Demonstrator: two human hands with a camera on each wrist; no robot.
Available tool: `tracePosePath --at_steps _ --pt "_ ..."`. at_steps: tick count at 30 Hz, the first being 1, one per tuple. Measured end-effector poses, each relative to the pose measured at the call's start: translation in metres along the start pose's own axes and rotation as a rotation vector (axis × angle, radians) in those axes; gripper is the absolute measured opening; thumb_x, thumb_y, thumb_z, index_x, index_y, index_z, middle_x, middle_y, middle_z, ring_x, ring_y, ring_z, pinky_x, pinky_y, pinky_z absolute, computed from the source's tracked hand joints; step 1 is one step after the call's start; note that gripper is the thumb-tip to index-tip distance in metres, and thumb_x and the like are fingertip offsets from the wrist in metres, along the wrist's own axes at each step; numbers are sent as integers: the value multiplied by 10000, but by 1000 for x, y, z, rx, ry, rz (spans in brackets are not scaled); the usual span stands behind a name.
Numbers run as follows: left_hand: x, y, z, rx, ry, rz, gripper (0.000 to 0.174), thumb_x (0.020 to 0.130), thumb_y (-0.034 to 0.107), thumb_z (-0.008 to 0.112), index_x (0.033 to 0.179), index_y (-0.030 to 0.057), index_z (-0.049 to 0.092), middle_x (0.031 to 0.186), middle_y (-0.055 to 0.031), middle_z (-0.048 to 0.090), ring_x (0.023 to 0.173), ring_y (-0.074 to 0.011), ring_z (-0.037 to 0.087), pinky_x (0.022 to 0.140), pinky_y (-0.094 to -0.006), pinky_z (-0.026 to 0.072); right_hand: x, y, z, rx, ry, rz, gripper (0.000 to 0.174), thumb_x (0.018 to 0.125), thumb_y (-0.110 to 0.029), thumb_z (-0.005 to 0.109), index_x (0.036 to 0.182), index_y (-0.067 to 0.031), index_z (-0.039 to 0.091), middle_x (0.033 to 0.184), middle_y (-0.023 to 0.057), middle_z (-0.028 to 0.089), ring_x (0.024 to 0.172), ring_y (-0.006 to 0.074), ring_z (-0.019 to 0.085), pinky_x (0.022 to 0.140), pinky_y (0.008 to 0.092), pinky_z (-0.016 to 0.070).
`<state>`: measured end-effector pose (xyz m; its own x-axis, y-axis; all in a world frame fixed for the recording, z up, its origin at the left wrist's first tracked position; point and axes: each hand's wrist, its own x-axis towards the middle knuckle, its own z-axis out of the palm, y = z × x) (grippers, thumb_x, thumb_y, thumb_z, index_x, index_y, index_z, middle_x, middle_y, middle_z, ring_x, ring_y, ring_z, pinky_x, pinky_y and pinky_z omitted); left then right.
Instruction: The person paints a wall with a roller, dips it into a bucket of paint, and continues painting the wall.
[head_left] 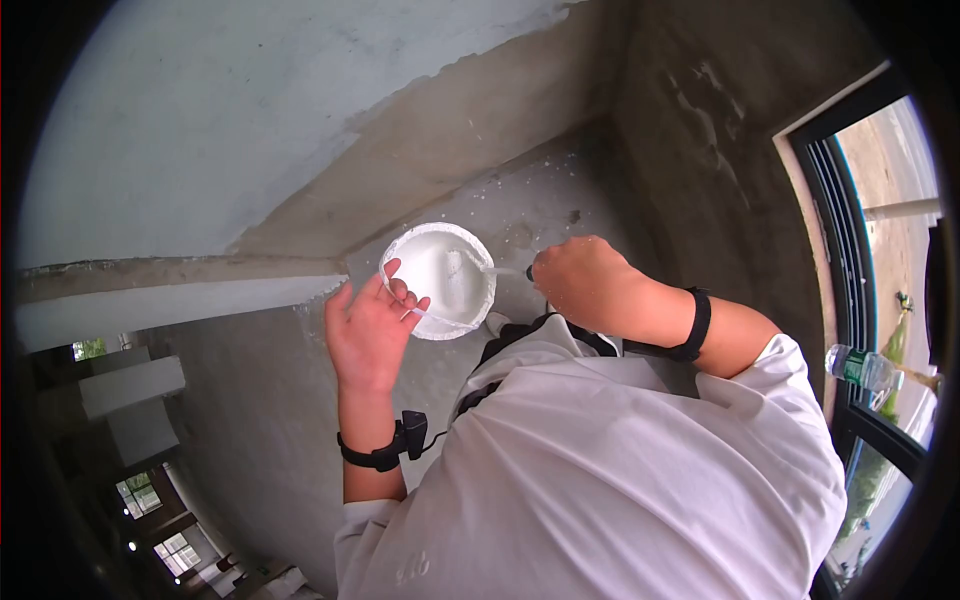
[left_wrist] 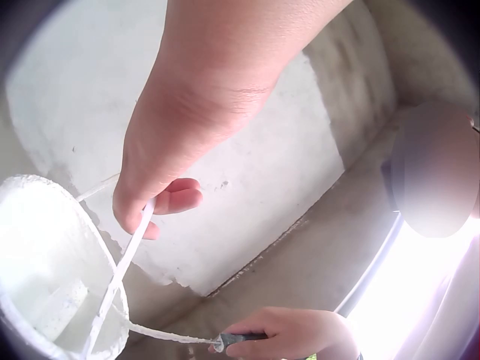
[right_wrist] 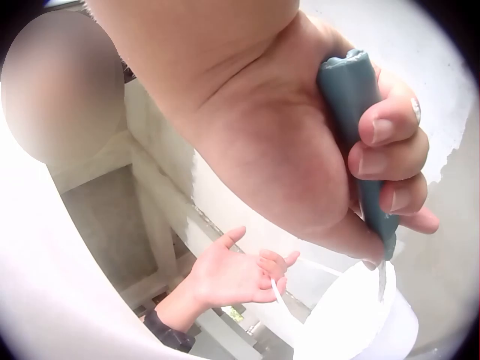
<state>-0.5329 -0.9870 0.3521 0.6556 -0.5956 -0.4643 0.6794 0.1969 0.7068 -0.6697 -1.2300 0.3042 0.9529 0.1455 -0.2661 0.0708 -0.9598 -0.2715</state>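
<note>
A white bucket (head_left: 388,258) hangs below the person's hands, its rim crusted with white paint. The left hand (head_left: 372,335), palm up, hooks its curled fingers round the thin white bail handle (left_wrist: 124,262) of the bucket. In the right hand (head_left: 592,285) is a paint roller, gripped by its teal handle (right_wrist: 351,94). The roller's paint-coated rod (left_wrist: 169,335) runs over the bucket's rim, and the white roller head (left_wrist: 64,309) lies inside against the bucket's wall. Wet white paint coats the inside.
A wall (head_left: 220,130) on the left is white above and bare grey-brown below, with a ragged edge between. White specks dot the concrete floor (head_left: 290,390). At right, a plastic bottle (head_left: 862,368) stands by a dark-framed window (head_left: 850,240). A shoe (head_left: 497,322) shows beside the bucket.
</note>
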Motion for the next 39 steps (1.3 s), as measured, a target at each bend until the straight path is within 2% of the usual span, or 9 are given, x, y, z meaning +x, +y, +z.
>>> tracePosePath --at_steps 2,4,8,11,13,20,22,28,39 --pt "1 -1 1 29 -3 5 672 910 510 444 1304 -34 466 954 -68 524 883 -188 503 1026 -445 368 12 -3 11 19 18 -10 149 873 -158 649 848 -17 688 786 147 704 738 317 712 606 393 565" --pt "3 -2 3 24 3 4 671 909 509 443 1303 -34 468 942 -64 525 877 -187 501 1024 -441 367 22 -7 16 37 -25 0 168 761 -77 689 915 -11 703 901 132 711 871 305 712 676 371 572" --pt "5 1 2 -31 26 11 635 909 481 451 1296 -23 448 911 -48 499 853 -177 475 996 -425 364 21 -3 22 73 36 -7 186 759 -76 689 931 -4 699 917 142 715 868 313 714 686 384 578" --pt "7 2 2 -74 51 30 627 898 482 463 1276 -18 459 897 -45 487 830 -178 457 994 -424 358 1 5 5 127 -11 62 166 775 -85 671 918 -4 692 869 136 715 827 307 717 684 380 576" --pt "9 3 4 -84 45 31 621 895 483 467 1263 -17 466 895 -45 487 831 -179 458 994 -424 358 -11 16 4 8 25 63 273 933 -296 620 942 -28 670 759 144 694 712 321 699 622 411 554" --pt "12 3 10 -129 31 24 597 886 486 494 1217 -11 498 894 -48 494 837 -180 466 985 -411 369 -19 55 44 191 173 100 280 955 -326 593 1001 -58 659 777 132 685 723 336 683 631 427 548" --pt "20 2 5 -145 14 14 613 892 485 494 1228 -28 500 893 -56 512 845 -188 484 993 -421 374 -17 61 75 273 338 61 288 961 -337 582 1080 -82 638 800 112 689 723 329 679 641 430 546" --pt "39 8 8 -143 51 -47 628 892 491 505 1216 -46 513 879 -62 532 846 -197 506 1000 -425 377 -20 57 120 369 311 119 336 968 -358 570 1164 -89 613 853 113 703 749 327 678 658 436 541" --pt "80 17 -20 -166 30 -191 611 885 519 510 1132 -40 521 843 -60 514 796 -191 498 992 -410 373 -7 31 125 427 366 296 338 970 -349 570 1198 -104 614 865 125 705 779 338 674 702 432 540"
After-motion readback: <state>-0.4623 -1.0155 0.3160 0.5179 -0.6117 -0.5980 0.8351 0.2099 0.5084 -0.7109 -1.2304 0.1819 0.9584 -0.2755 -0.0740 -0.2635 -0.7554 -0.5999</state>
